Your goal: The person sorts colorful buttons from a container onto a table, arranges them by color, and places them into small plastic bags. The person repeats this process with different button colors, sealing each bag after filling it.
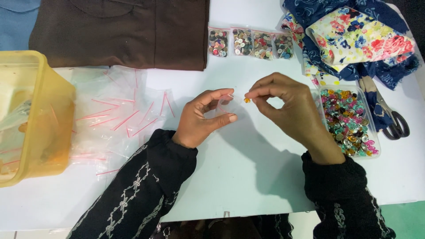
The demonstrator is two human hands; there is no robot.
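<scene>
Two bare hands meet over the middle of the white worktop point(248, 177): the left hand point(201, 117) pinches a small clear zip bag point(222, 104) open between thumb and curled fingers, while the right hand point(287, 106) holds a tiny orange bead point(247, 100) in a narrow fingertip pinch just beside the bag's mouth; the bead looks light, hard and slippery, best gripped by its edges, and the bag thin and limp. A clear tray of coloured gems point(349, 121) sits by the right edge with scissors point(389, 117) and floral cloth point(354, 35) beyond; filled button bags point(250, 43) line the far edge, empty bags point(119, 115) and a yellow tub point(31, 115) lie left; nothing blocks the hands.
</scene>
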